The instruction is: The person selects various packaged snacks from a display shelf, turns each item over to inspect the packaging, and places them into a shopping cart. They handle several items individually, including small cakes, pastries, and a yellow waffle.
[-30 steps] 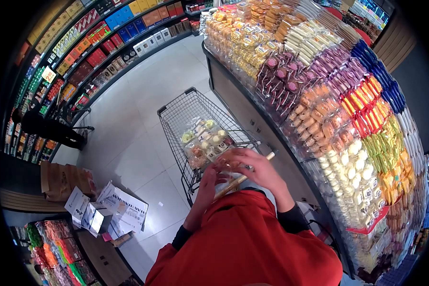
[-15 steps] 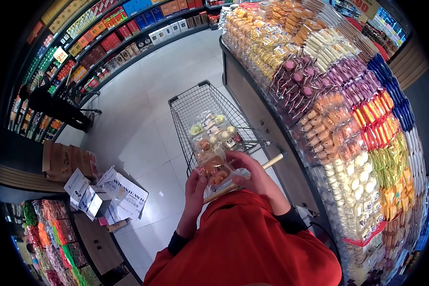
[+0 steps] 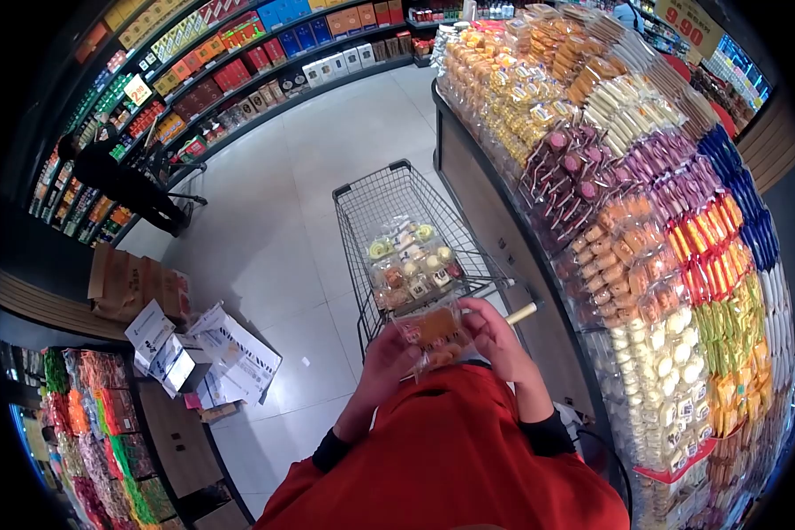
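Both my hands hold a clear plastic pack of brown baked pieces [image 3: 439, 329] in front of my red garment. My left hand [image 3: 389, 364] grips its left edge, and the fingers of my right hand [image 3: 496, 342] close on its right side. Dark red print shows on the wrapper. Just beyond the pack stands a wire shopping cart [image 3: 359, 231], whose handle is partly hidden behind my hands. Several clear packs of pale, green and brown pastries [image 3: 412, 256] lie inside the cart.
To the right, a long display counter [image 3: 539, 265] is heaped with wrapped snacks. Cardboard boxes [image 3: 137, 287] and white printed sheets [image 3: 234, 353] lie at the left. A person in dark clothes [image 3: 124, 181] stands by the far shelves. Colourful packets [image 3: 106, 424] fill a lower-left stand.
The pack has tilted in my hands, so a flatter brown face now shows. My hands have shifted slightly right in view, and the whole scene has moved right and down a little.
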Available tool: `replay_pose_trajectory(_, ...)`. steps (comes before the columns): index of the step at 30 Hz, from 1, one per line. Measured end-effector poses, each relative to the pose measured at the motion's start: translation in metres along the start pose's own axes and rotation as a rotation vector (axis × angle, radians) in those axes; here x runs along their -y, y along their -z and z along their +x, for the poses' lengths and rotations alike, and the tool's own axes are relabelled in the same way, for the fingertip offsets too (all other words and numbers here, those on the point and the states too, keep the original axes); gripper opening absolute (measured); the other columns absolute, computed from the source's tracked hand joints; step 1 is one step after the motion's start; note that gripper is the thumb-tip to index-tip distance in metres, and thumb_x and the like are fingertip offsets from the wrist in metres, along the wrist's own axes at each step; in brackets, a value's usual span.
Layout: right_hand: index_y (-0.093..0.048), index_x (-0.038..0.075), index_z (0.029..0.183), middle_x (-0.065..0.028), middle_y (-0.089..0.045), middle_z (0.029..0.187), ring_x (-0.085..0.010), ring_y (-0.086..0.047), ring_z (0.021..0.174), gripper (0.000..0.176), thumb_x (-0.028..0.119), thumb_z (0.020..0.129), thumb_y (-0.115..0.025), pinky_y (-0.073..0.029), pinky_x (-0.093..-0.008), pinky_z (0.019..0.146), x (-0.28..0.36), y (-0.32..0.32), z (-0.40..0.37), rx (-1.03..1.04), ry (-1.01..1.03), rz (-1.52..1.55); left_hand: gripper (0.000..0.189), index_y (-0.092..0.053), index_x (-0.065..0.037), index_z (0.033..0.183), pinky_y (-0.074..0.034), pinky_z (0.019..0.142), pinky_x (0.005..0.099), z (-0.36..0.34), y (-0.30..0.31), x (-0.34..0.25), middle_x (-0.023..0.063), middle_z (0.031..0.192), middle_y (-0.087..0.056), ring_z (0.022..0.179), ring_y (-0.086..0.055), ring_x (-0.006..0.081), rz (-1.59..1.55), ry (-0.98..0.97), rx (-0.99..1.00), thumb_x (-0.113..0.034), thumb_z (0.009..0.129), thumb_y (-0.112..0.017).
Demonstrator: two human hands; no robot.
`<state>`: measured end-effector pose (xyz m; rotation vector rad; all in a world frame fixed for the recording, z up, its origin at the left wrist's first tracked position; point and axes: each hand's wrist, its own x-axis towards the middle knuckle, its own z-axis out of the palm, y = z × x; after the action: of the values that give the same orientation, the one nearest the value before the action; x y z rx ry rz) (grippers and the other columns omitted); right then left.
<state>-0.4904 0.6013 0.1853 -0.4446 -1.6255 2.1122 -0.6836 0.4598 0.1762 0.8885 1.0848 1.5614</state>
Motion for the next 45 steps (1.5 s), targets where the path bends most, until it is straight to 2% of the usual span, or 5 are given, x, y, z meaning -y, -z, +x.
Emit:
replay_pose_trajectory(13, -0.05, 0.001, 0.142, -0.0112, -0.062, 0.132, -0.0197, -0.057, 0.126, 0.061, -0.011, 0.086, -0.068, -0.045, -0.0333, 0.106, 0.026, -0.007, 0.003, -0.099, 0.109, -0.003, 0.059, -0.039, -0.001, 0.149, -0.044, 0.107, 0.0362, -0.005, -0.007, 0.001, 0.0107, 0.135, -0.057, 0.127, -0.055, 0.0204, 0.074, -0.096, 0.024, -0.01, 0.097, -0.066)
replay_pose_trajectory(24, -0.066, 0.0, 0.12, -0.0165, -0.057, 0.137, -0.0322, -0.057, 0.125, 0.051, -0.008, 0.069, -0.072, -0.046, -0.0405, 0.105, 0.031, -0.002, 0.017, 0.071, 0.347, -0.54, 0.054, -0.05, -0.003, 0.136, -0.046, 0.106, 0.0372, 0.004, -0.004, -0.014, 0.0126, 0.136, -0.054, 0.127, -0.055, 0.0235, 0.326, -0.195, -0.078, -0.006, 0.088, -0.074)
replay_pose_trajectory(30, -0.037, 0.006, 0.154, -0.0143, -0.065, 0.12, -0.0237, -0.064, 0.109, 0.073, 0.001, 0.09, -0.072, -0.052, -0.0346, 0.093, -0.02, 0.005, 0.022, -0.02, 0.02, -0.519, 0.015, -0.059, 0.0, 0.11, -0.053, 0.082, 0.0293, -0.001, 0.006, 0.021, 0.005, 0.095, -0.067, 0.087, -0.065, 0.0118, 0.267, 0.156, -0.129, -0.01, 0.1, -0.062)
replay_pose_trajectory(41, -0.044, -0.003, 0.144, -0.0054, -0.068, 0.105, -0.0112, -0.063, 0.092, 0.054, 0.008, 0.097, -0.068, -0.051, -0.0271, 0.084, -0.125, 0.031, 0.084, 0.009, -0.411, -0.248, 0.027, -0.062, 0.001, 0.11, -0.053, 0.075, 0.0309, -0.024, 0.047, 0.131, 0.0074, 0.091, -0.068, 0.083, -0.066, 0.0147, 0.126, 0.323, -0.431, -0.023, 0.1, -0.065)
replay_pose_trajectory(45, -0.058, -0.003, 0.122, -0.005, -0.069, 0.098, -0.0095, -0.062, 0.085, 0.039, 0.014, 0.092, -0.075, -0.051, -0.0249, 0.075, -0.199, 0.058, 0.165, -0.209, -0.35, -0.311, 0.032, -0.062, 0.0, 0.117, -0.053, 0.084, 0.0384, -0.037, 0.071, 0.175, 0.0127, 0.1, -0.068, 0.09, -0.067, 0.0287, 0.704, 0.329, -0.402, -0.025, 0.097, -0.064)
